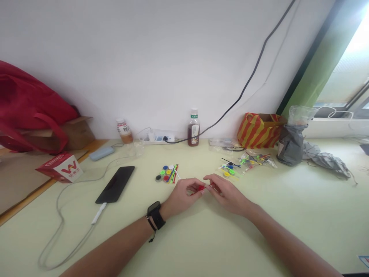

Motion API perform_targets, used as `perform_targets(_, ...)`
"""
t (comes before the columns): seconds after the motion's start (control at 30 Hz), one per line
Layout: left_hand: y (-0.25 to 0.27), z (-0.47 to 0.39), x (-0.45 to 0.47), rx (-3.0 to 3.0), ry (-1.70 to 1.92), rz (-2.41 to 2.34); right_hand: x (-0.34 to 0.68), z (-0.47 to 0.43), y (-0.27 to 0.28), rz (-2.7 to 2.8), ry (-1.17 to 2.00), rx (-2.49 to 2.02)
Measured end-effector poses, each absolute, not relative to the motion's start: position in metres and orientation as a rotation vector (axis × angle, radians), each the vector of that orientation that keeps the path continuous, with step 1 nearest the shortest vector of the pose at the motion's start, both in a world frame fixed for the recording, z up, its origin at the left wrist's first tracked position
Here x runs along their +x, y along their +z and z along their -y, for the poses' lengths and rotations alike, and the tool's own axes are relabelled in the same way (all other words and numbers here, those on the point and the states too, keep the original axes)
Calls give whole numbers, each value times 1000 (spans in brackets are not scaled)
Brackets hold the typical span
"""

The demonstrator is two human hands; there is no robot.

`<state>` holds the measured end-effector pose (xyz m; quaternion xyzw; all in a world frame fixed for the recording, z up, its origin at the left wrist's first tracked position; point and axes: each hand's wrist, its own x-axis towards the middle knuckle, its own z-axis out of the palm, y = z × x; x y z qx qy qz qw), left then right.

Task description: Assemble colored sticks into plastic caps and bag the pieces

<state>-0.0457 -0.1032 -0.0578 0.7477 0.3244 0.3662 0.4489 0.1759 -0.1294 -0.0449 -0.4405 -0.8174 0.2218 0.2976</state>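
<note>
1. The watch [155,213] sits on the left wrist, above the bare near stretch of table [187,246].
2. The left hand [181,194] is closed in a pinch on the red piece [201,188], which is held over the table at mid-view, probably to steady something so small.
3. The right hand [226,191] meets it, thumb and fingers closed on what looks like a red stick [210,185]; the tips nearly touch, seemingly for fine control. Whether stick and piece join, I cannot tell.
4. The phone [115,184] lies left of the hands, its cable plugged in, likely to charge.
5. Just beyond the left hand, discs [165,172] stand in short rows with sticks [173,174] bunched beside them, apparently sorted for easy picking.
6. Beyond the right hand, a looser pile [230,169] lies beside clear packets [255,161], perhaps their source.
7. Against the wall stand the power strip [158,137], the tea bottle [193,132] and the striped bag [256,130], seemingly set back to leave working room.
</note>
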Motion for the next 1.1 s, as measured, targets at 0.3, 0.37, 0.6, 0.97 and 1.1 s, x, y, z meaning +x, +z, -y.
perform_targets(0.3, -56, 104, -46, 1862, 892, -804, 175, 132, -41, 2184, 597, -1164)
perform_targets(0.37, -56, 103, -46, 1865, 890, -808, 175, 132, -41, 2192, 596, -1168)
perform_targets(0.6, -55, 103, -46, 1879, 889, -803, 175, 131, -43, 2189, 607, -1180)
perform_targets(0.97, -56, 103, -46, 1879, 890, -805, 175, 132, -41, 2209, 595, -1187)
perform_targets(1.1, -56, 103, -46, 1873, 902, -796, 174, 132, -40, 2207, 598, -1182)
